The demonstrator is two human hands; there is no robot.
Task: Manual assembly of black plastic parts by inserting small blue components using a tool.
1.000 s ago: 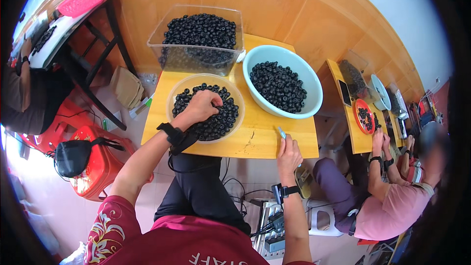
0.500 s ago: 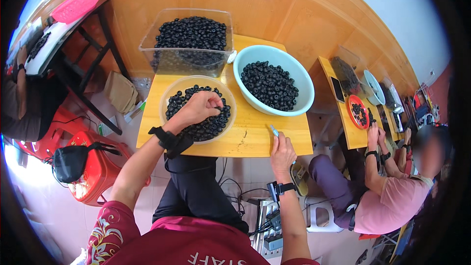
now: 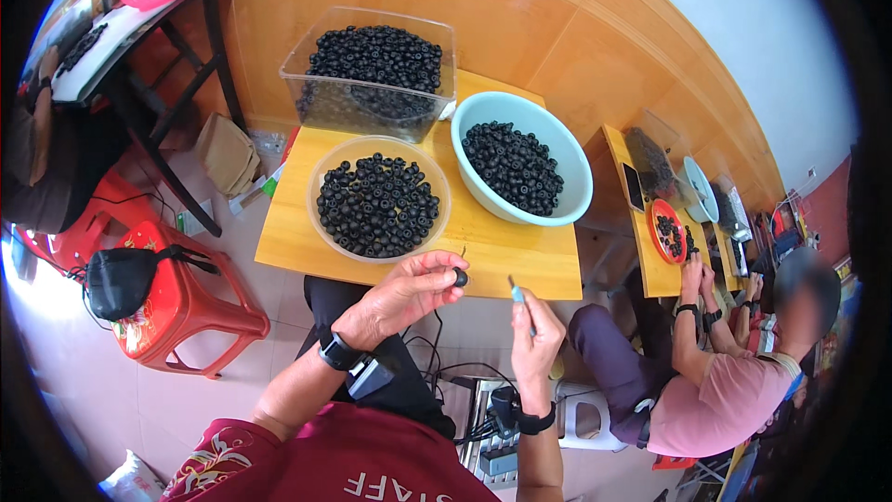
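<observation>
Between the fingertips of my left hand is a small round black bead-like part, just in front of the table edge. My right hand is closed around a slim light-blue tool with a thin dark tip, pointing away from me. The tool and the black part are apart. Beyond my left hand stands a shallow clear round tub, holding many black parts with holes through them. To its right sits a pale blue basin with a heap of similar parts.
A clear rectangular box full of black parts stands behind the tub on the wooden table. At left is a red stool bearing a black bag. A co-worker sits at right by another table with a red tray.
My left hand has come out of the tub toward me, holding a black part. My right hand has turned and drawn slightly nearer, still gripping the tool. The view has shifted slightly.
</observation>
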